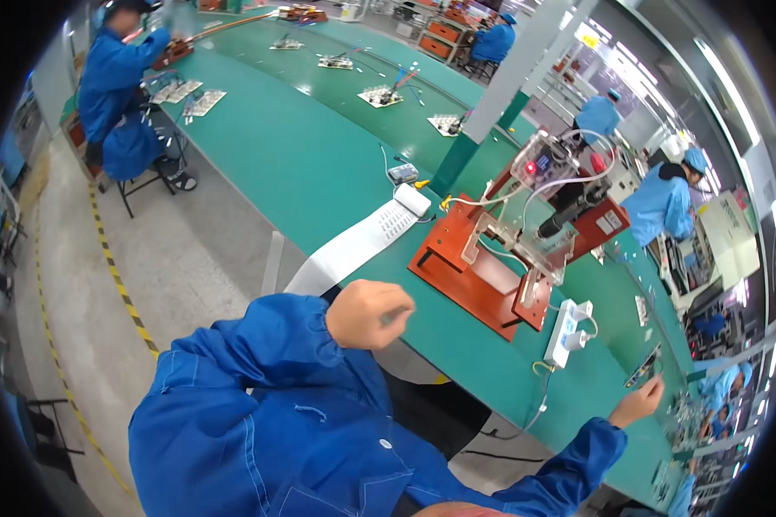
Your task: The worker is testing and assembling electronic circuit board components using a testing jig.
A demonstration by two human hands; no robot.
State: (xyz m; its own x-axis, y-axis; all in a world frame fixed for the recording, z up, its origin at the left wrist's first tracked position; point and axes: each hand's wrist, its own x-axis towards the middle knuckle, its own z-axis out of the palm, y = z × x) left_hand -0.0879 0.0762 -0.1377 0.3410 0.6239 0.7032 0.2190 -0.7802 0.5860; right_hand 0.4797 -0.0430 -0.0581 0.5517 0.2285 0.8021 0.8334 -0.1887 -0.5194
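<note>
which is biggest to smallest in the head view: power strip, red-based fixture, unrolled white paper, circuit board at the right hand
red-based fixture
unrolled white paper
power strip
circuit board at the right hand

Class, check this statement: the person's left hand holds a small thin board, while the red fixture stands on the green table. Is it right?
Not quite: the head view shows the right hand holding the small thin board. The red fixture does stand on the green table.
</note>
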